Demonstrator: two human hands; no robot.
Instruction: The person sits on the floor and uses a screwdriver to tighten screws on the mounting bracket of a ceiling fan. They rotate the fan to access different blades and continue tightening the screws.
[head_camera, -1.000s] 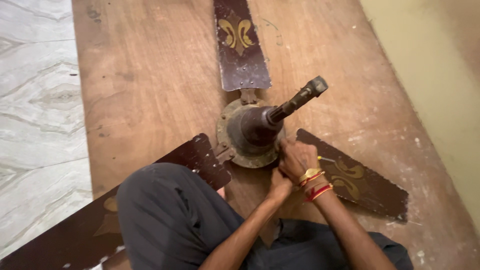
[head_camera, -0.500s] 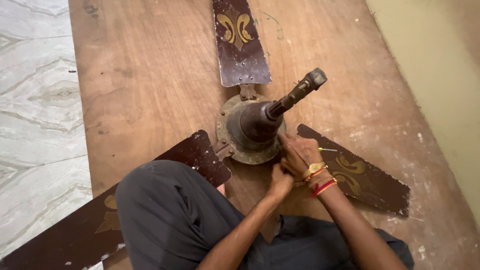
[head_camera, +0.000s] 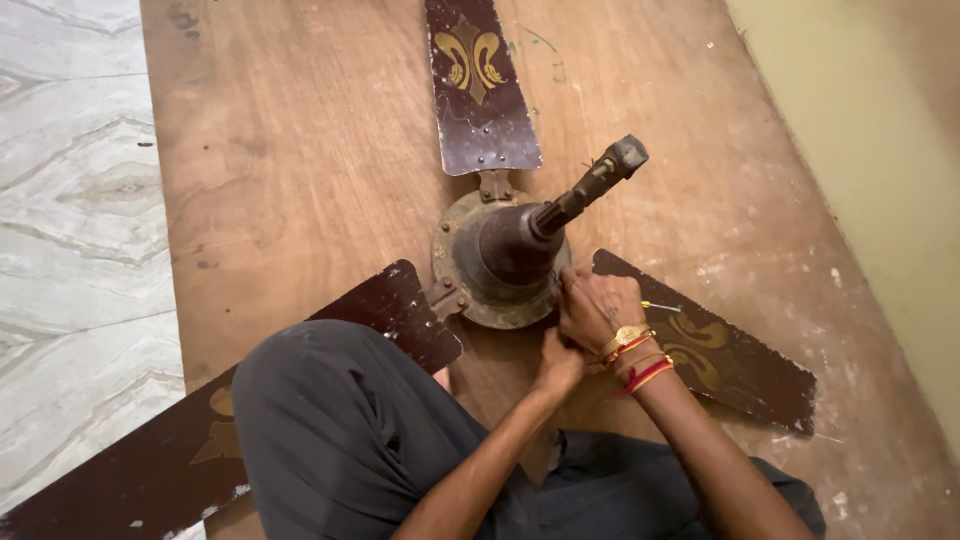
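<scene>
Head view: ceiling fan lying on a brown wooden board, rusty motor hub at centre, downrod angled up to the right. Right hand clenched at hub's near right edge, grip grasping a thin yellow-tipped tool. Left hand closed just beneath, touching the right; contents hidden. Dark blades spread far, right and near left.
</scene>
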